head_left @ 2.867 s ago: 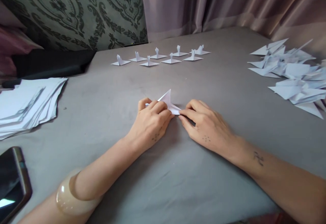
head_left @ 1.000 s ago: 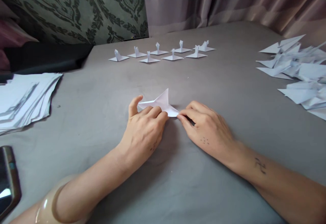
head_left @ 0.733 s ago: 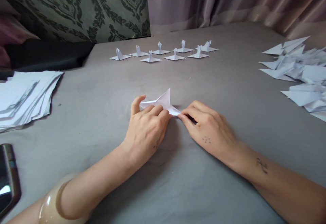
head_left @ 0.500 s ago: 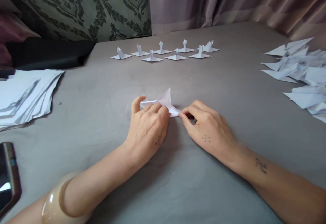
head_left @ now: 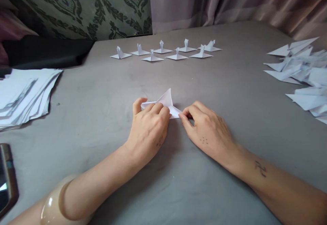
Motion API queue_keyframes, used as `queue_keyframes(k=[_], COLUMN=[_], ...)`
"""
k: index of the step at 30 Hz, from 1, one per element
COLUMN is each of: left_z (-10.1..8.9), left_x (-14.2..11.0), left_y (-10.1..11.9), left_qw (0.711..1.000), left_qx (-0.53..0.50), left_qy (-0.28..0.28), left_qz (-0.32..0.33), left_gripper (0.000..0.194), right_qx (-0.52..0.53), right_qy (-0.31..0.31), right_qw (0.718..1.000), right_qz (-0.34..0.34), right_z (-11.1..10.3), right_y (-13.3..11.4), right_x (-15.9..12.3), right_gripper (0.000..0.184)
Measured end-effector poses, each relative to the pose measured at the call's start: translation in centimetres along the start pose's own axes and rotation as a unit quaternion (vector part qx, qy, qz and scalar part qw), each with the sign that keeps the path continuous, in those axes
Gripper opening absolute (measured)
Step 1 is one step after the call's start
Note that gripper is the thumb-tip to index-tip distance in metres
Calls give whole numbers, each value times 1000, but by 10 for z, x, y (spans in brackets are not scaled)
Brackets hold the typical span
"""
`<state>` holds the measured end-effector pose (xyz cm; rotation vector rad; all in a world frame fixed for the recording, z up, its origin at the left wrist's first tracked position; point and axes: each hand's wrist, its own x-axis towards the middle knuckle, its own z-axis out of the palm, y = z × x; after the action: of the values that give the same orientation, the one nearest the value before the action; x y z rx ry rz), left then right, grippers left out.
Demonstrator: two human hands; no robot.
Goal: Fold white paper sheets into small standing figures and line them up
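A partly folded piece of white paper [head_left: 166, 99] lies on the grey cloth in front of me, one pointed flap standing up. My left hand [head_left: 150, 126] is closed over its near side, the fingers curled onto the paper and hiding much of it. At the paper's right corner, my right hand [head_left: 204, 124] pinches the tip between thumb and forefinger. Further back stand several folded paper figures [head_left: 176, 56] in two rows, each with flat pointed sides and an upright middle.
A stack of white sheets [head_left: 28, 99] lies at the left, with a phone [head_left: 7, 177] nearer me. Behind the stack is a black cloth [head_left: 51, 51]. Several folded white papers [head_left: 306, 71] are heaped at the right. Curtains [head_left: 184, 3] hang behind the grey-covered surface [head_left: 127, 81].
Both hands keep nearly the same place and hold on the paper. The view has shifted very slightly.
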<state>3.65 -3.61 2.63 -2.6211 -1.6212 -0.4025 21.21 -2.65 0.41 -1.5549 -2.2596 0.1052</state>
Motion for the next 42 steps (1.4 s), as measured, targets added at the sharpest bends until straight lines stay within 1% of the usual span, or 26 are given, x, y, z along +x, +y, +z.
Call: queue_keyframes(k=[4, 9, 12, 16, 18, 19, 21, 24, 26, 29, 34, 42], left_z=[1, 3, 4, 3, 3, 3, 4, 5, 5, 5, 5, 3], left_x=[1, 1, 2, 2, 2, 2, 1, 1, 1, 1, 1, 1], left_y=[-1, -3, -4, -4, -5, -5, -5, -6, -6, -7, -8, -8], left_qw=[1000, 999, 999, 999, 999, 999, 999, 999, 999, 999, 999, 999], left_qx=[21, 43, 39, 32, 31, 30, 32, 35, 34, 26, 9, 7], left_qy=[-15, 0, 1, 2, 1, -1, -3, 2, 8, 11, 1, -15], left_qz=[5, 32, 37, 38, 38, 39, 40, 41, 39, 37, 35, 32], left_gripper=[20, 22, 24, 26, 26, 25, 25, 24, 24, 23, 21, 23], right_qx=[8, 38, 73, 134, 167, 181, 194, 149, 89, 20, -46, -117], right_qy=[-13, -43, -70, -83, -67, -53, -24, -34, -56, -80, -101, -93], right_qw=[1000, 998, 994, 984, 980, 979, 980, 987, 990, 989, 985, 979], right_qz=[8, 18, 38, 80, 87, 75, 25, -57, -89, -120, -129, -140], right_z=[-1, -5, -9, -14, -15, -15, -15, -14, -14, -15, -18, -23], right_y=[-1, 2, 11, 28, 31, 30, 25, 10, 1, -5, -8, -12], right_x=[0, 2, 4, 7, 6, 5, 1, -6, -9, -12, -16, -19], right_gripper=[16, 15, 11, 7, 3, 4, 14, 26, 28, 32, 40, 41])
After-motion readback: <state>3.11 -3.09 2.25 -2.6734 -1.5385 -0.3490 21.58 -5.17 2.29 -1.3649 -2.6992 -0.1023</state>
